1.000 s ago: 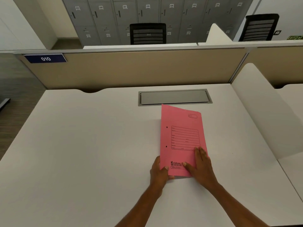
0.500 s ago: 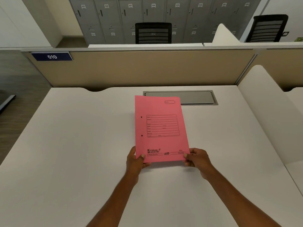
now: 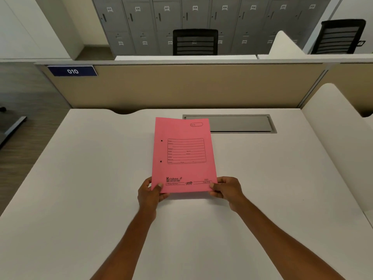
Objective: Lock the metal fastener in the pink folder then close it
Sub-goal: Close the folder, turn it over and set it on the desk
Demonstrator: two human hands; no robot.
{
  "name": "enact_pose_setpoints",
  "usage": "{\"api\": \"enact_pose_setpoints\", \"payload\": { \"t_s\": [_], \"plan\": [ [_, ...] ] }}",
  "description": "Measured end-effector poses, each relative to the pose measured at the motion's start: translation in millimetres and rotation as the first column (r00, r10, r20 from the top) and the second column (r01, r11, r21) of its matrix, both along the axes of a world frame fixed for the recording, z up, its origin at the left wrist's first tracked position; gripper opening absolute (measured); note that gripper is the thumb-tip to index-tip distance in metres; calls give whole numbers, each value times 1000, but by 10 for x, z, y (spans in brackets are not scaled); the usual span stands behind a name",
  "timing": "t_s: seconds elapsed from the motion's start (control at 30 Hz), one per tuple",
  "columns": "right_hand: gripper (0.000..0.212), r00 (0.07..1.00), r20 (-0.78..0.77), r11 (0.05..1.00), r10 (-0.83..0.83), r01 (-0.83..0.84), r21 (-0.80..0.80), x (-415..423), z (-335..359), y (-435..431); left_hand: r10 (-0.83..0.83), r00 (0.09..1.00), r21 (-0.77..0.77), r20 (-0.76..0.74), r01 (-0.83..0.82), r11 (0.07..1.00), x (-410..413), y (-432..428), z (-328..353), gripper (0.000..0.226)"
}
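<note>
The pink folder (image 3: 183,154) is closed, front cover up, with a printed form box and two small punch holes near its left edge. It is held slightly above the white desk (image 3: 80,178), its near edge raised. My left hand (image 3: 150,194) pinches the near left corner, thumb on top. My right hand (image 3: 227,189) pinches the near right corner the same way. The metal fastener is hidden inside the closed cover.
A grey cable hatch (image 3: 240,123) is set into the desk behind the folder. A beige partition (image 3: 181,85) with a blue "010" label (image 3: 72,71) closes the far side. A white divider (image 3: 339,142) rises on the right. Black chairs and grey lockers stand beyond.
The folder went from lying on the desk under both hands to being lifted by its near corners. It has shifted left and squared up in front of me.
</note>
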State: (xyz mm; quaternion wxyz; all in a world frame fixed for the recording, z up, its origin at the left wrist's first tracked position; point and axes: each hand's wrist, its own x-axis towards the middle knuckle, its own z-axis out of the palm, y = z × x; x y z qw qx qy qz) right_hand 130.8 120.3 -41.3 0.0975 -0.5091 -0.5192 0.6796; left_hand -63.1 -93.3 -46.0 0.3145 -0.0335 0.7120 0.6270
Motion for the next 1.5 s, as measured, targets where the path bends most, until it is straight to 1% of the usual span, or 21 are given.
{"api": "enact_pose_setpoints", "payload": {
  "t_s": [0.17, 0.33, 0.6, 0.8, 0.87, 0.93, 1.03, 1.17, 1.3, 1.37, 1.5],
  "plan": [
    [13, 1000, -2, 1000, -2, 2, -8, -300, 0, -34, 42, 999, -14, -14, -42, 999, -267, -24, -5, 39],
    [15, 1000, 7, 1000, -11, 11, -17, -585, 34, -12, 61, 998, -21, -32, -61, 998, -520, 18, -13, 36],
    [17, 999, 35, 999, -26, 27, -34, -989, 13, 70, 51, 996, -112, -68, -58, 992, -897, 162, -99, 36],
    [13, 995, 101, 1000, -21, 23, -21, -1270, -16, 120, 37, 996, -179, -76, -50, 983, -1169, 273, -139, 35],
    [16, 992, 123, 1000, -19, 20, -10, -1349, -36, 158, 29, 997, -192, -73, -43, 980, -1250, 320, -138, 34],
    [19, 989, 147, 1000, -21, 19, 16, -1426, -59, 206, 48, 996, -210, -79, -63, 976, -1332, 362, -141, 27],
    [23, 982, 178, 998, -60, 54, 43, -1533, -106, 257, 117, 987, -266, -109, -142, 953, -1446, 396, -167, 13],
    [23, 978, 174, 993, -118, 112, 44, -1654, -140, 233, 119, 982, -314, -147, -161, 936, -1567, 419, -237, 21],
    [20, 971, 153, 983, -186, 184, 22, -1767, -94, 273, 177, 975, -284, -136, -210, 936, -1652, 509, -251, 20],
    [16, 964, 140, 973, -226, 229, -9, -1809, -59, 313, 185, 973, -283, -136, -217, 934, -1671, 550, -260, 20],
    [15, 961, 128, 967, -245, 252, -46, -1862, -44, 346, 180, 973, -270, -142, -213, 939, -1689, 600, -267, 19]
  ]
}}
